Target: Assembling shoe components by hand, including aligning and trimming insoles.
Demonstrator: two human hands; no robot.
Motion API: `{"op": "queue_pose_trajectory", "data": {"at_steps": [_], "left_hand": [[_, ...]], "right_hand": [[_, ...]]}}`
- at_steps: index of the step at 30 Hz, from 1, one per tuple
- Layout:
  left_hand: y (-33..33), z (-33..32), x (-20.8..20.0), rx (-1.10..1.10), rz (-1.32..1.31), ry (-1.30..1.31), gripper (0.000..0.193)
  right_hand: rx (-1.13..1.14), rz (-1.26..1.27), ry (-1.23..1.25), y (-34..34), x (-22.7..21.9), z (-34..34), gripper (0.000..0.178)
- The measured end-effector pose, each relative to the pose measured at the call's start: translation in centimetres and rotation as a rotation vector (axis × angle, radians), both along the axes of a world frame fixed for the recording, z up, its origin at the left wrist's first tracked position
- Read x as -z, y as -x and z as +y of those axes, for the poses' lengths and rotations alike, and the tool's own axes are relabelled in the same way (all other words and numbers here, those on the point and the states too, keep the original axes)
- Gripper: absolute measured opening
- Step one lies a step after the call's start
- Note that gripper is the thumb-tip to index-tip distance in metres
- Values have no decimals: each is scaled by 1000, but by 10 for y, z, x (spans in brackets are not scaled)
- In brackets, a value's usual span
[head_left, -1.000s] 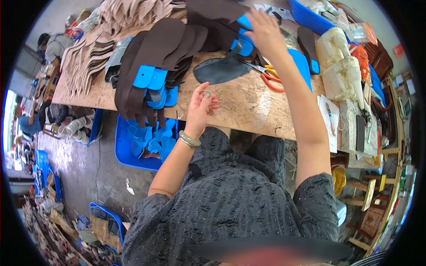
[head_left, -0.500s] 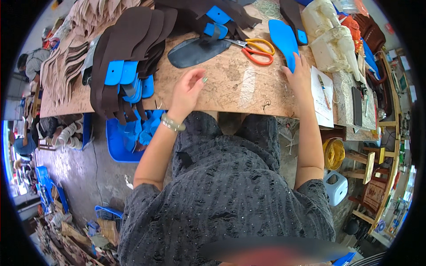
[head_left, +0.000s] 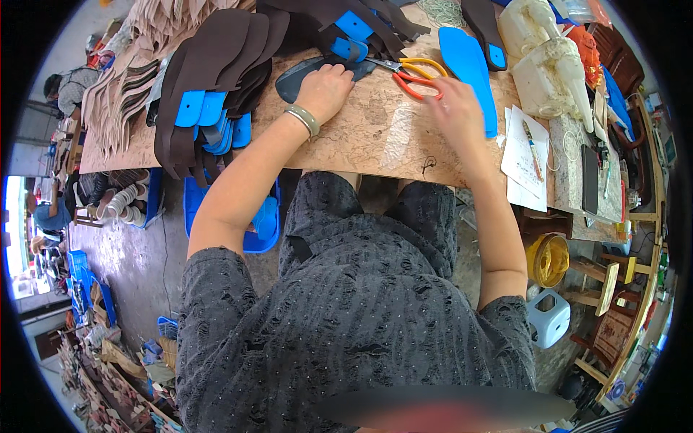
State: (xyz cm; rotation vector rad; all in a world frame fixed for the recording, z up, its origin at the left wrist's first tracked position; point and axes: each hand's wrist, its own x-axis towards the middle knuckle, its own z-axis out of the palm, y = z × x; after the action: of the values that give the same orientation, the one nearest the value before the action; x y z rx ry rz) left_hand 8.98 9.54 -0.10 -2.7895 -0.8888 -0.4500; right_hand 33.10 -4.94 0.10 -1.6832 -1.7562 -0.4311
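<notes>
On the wooden table lies a black sole-shaped piece (head_left: 289,85), and my left hand (head_left: 326,94) is over it with fingers bent down onto its surface. Beside it are scissors (head_left: 408,77) with one orange-red and one yellow handle, blades toward the black piece. My right hand (head_left: 456,108) is at the orange-red handle; its fingers are smeared by motion, so their grip does not show. Just right of that hand, a bright blue sole-shaped piece (head_left: 468,68) lies flat.
Dark brown sole pieces with blue tabs (head_left: 220,65) are piled at the left, beside tan pieces (head_left: 119,97). White papers (head_left: 525,162) with a pen and cloudy plastic jugs (head_left: 552,79) stand on the right. A blue bin (head_left: 266,242) sits below the table's front edge.
My left hand has moved forward onto the black piece. My right hand has left the blue piece and moved left to the scissors' handles. The blue piece now lies slightly nearer me.
</notes>
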Motion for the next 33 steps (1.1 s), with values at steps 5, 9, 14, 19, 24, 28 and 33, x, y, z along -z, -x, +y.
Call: {"op": "queue_pose_trajectory", "data": {"at_steps": [5,9,14,19,24,28,33], "left_hand": [[-1,3,-4,71,102,-73,12],[0,3,-4,68,8,-46,15],[-14,-3,-1,58,-110,-17,28],[-27,7,-3,20,-21,-18,21],[-24,23,-2,96,48,-79,14],[-32,9,-6,107,-131,-36,18],[-53,8,-7,-89,-7,134,26]], "right_hand": [[0,-209,34,5,12,53,33],[-19,-249,368,3,-5,70,37],[-101,-41,255,-7,-10,74,43],[-58,32,343,-14,-30,82,44],[-39,65,399,-14,-36,85,43],[-45,122,357,-15,-26,80,43],[-66,96,230,-11,-26,82,34]]}}
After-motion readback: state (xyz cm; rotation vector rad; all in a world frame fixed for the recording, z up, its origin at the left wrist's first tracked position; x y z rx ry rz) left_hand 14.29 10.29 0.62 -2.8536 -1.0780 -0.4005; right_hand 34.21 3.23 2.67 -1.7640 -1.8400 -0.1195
